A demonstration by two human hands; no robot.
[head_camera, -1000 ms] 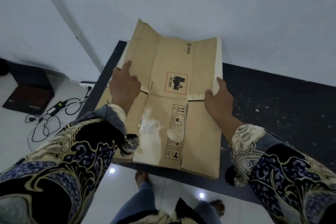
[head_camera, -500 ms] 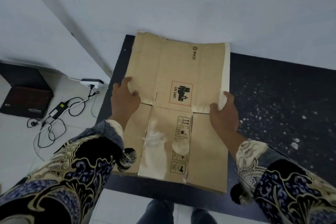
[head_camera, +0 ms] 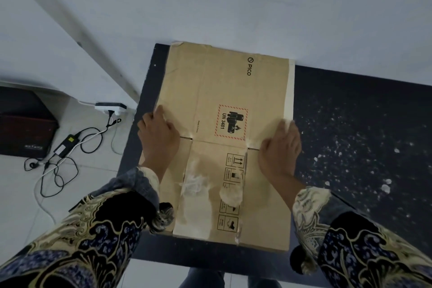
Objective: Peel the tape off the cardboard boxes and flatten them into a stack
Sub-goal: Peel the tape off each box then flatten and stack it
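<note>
My left hand (head_camera: 159, 134) covers the cardboard box (head_camera: 224, 110) at its left edge, so the fingertips and the slit beneath them cannot be checked. My right hand (head_camera: 279, 147) hides the right end of the crease; its fingertips are blurred pale against the flap. The handling symbols (head_camera: 230, 190) on the near panel are too small and smeared to read, and torn patches overlie two of them. Both sleeves (head_camera: 88, 236) run out of the frame at the bottom. The dark case (head_camera: 25, 128) on the floor is cut by the left edge. The table (head_camera: 364, 138) leaves the frame on the right. My legs show only as a sliver at the bottom edge.
</note>
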